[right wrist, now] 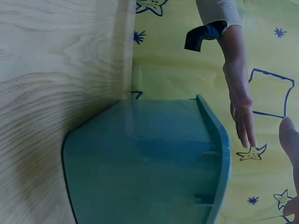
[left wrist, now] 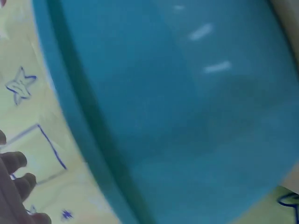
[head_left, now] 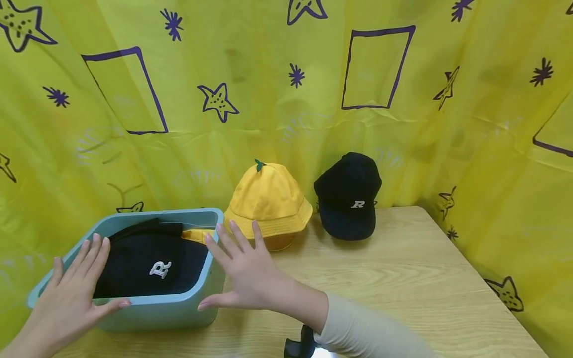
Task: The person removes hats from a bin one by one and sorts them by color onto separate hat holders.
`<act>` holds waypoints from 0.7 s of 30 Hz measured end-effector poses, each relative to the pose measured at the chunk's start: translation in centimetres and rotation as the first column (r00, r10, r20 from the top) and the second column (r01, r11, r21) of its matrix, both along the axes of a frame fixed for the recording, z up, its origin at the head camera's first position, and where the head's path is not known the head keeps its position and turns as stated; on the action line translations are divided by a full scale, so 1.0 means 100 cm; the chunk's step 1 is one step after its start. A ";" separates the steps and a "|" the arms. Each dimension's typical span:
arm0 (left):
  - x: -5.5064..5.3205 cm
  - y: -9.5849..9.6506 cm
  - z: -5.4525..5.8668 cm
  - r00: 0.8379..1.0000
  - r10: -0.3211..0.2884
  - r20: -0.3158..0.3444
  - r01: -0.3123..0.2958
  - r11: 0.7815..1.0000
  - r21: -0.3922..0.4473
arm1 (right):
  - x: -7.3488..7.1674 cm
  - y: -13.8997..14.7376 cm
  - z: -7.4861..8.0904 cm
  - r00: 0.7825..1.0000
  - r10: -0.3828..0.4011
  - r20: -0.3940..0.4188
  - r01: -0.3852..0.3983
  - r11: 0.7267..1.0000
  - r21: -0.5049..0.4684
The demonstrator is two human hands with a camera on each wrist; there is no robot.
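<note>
A light blue plastic bin (head_left: 156,315) stands on the left of the table. Inside it lies a black cap (head_left: 130,266) with a white letter R, and a strip of yellow fabric (head_left: 197,235) shows behind. My left hand (head_left: 77,291) is held over the bin's left front, fingers straight and holding nothing; whether it touches the rim is unclear. At the bin's right front corner, my right hand (head_left: 248,276) spreads its fingers with nothing in them. The left wrist view is mostly the bin's wall (left wrist: 163,116); the right wrist view shows its side (right wrist: 140,158).
Behind the bin sits a yellow bucket hat (head_left: 268,199) with a green leaf on top. To its right is another black cap (head_left: 349,199) with a white R. A yellow curtain (head_left: 268,59) with drawn stars surrounds the wooden table (head_left: 403,278). A black device (head_left: 306,343) is at my right wrist.
</note>
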State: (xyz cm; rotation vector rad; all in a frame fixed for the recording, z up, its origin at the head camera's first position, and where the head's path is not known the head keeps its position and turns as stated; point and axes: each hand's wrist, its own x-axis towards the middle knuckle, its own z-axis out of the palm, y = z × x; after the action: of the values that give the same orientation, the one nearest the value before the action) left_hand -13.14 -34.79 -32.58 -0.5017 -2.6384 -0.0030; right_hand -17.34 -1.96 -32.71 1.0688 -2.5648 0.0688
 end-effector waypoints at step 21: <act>0.008 -0.083 -0.049 0.979 0.184 0.091 -0.183 0.983 -0.022 | -0.007 -0.039 -0.036 0.984 0.092 -0.153 -0.086 0.995 0.050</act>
State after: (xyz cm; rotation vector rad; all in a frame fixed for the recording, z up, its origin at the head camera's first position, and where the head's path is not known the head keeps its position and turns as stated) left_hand -12.37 -43.13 -37.46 -0.2659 -2.7679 0.0498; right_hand -18.03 -5.88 -36.35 1.1572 -2.3893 -0.0460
